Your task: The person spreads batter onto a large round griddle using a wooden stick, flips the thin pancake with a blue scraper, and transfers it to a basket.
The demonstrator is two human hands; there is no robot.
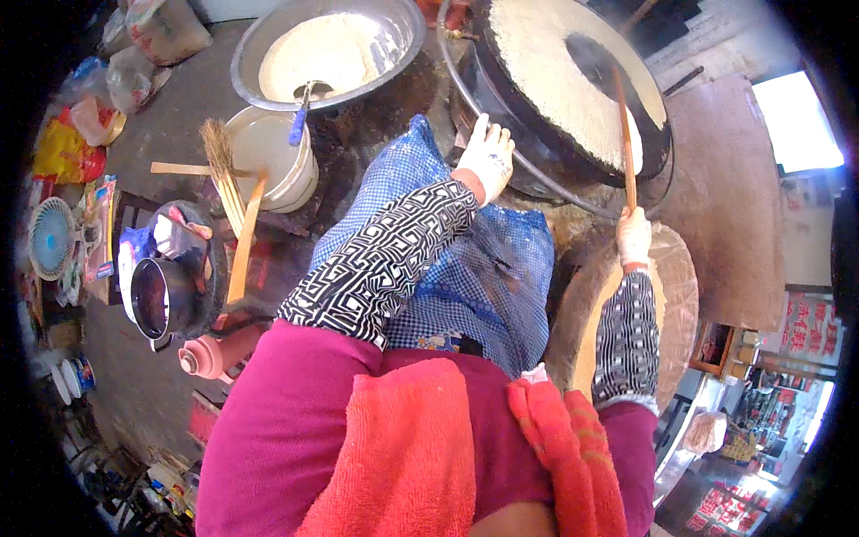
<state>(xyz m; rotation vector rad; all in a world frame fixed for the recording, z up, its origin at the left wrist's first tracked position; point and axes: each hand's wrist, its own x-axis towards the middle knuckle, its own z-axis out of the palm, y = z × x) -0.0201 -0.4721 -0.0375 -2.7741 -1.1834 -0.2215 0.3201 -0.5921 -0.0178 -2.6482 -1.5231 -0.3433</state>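
A large round griddle (522,107) stands at the far right, coated with pale batter (546,63) around a dark bare patch in its middle. My right hand (634,236) is closed around the lower end of a long wooden spatula (627,148), whose far end reaches over the batter. A curved metal ring (550,183) runs round the griddle's near side. White-gloved, my left hand (486,159) is at this ring, its fingers bent over it. Both forearms wear black-and-white patterned sleeves. Below the left hand, a blue checked cloth (483,286) covers my legs.
A big metal bowl of batter (327,54) holds a blue-handled ladle (299,125). Beside it are a white bucket (309,174), a straw brush (224,166) and wooden slats. A round, plastic-covered container (677,295) stands under my right forearm. A pink bottle (213,356) lies at left.
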